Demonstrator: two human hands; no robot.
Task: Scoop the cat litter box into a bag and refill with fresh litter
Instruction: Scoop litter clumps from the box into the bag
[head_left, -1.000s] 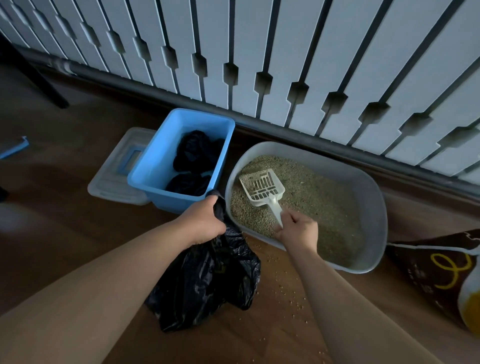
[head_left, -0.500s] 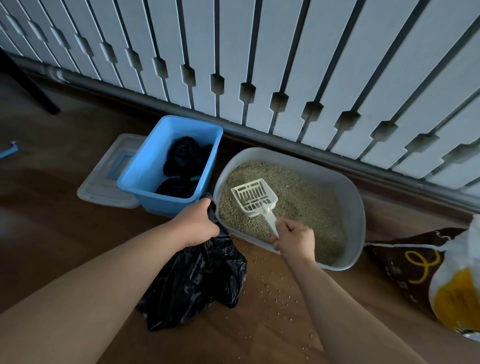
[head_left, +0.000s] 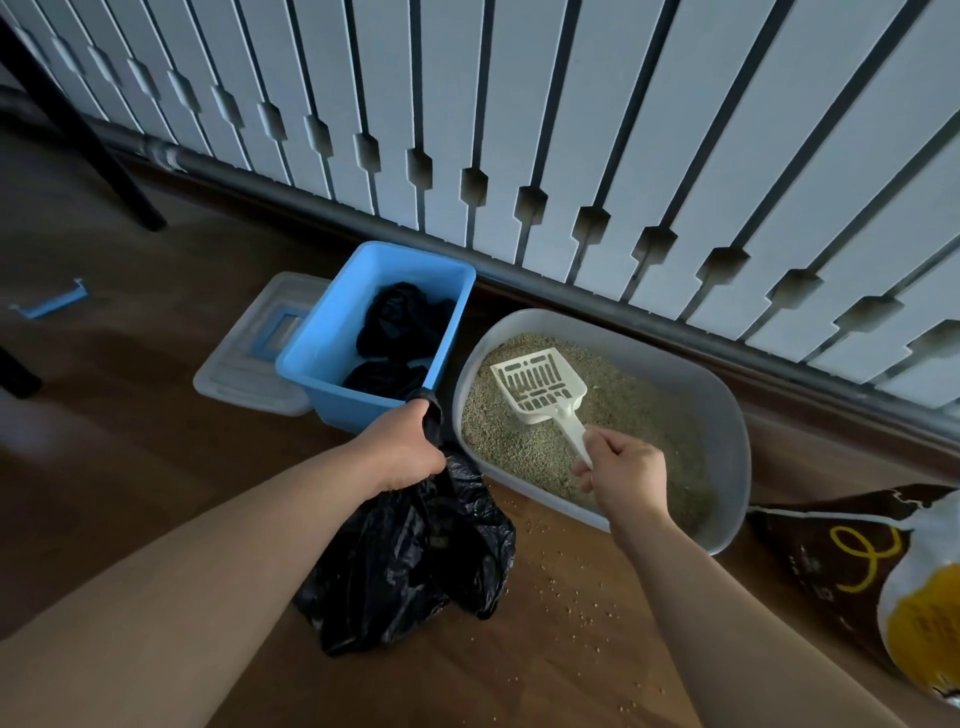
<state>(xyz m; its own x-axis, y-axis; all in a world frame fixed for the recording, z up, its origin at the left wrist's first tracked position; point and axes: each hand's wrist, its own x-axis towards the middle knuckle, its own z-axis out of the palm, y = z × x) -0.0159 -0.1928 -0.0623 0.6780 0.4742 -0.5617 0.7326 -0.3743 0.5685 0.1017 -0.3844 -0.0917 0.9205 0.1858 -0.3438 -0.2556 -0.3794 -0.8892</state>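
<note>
A grey oval litter box (head_left: 727, 415) full of tan litter (head_left: 628, 410) lies on the wooden floor by the wall. My right hand (head_left: 626, 475) grips the handle of a white slotted scoop (head_left: 540, 387), whose head is raised just over the litter and looks empty. My left hand (head_left: 402, 449) grips the gathered top of a black plastic bag (head_left: 410, 556), which hangs down to the floor left of the box. A brown and yellow litter sack (head_left: 857, 566) lies at the right edge.
A blue plastic bin (head_left: 332, 343) holding black bags stands left of the litter box, its clear lid (head_left: 244, 364) beside it on the floor. Spilled grains (head_left: 576, 597) dot the floor. White slatted panelling and a pipe run along behind. A dark furniture leg (head_left: 119, 182) stands far left.
The scoop's head has lifted off the litter and tilted up. My right hand drew back slightly along the handle's end. My left hand still holds the bag.
</note>
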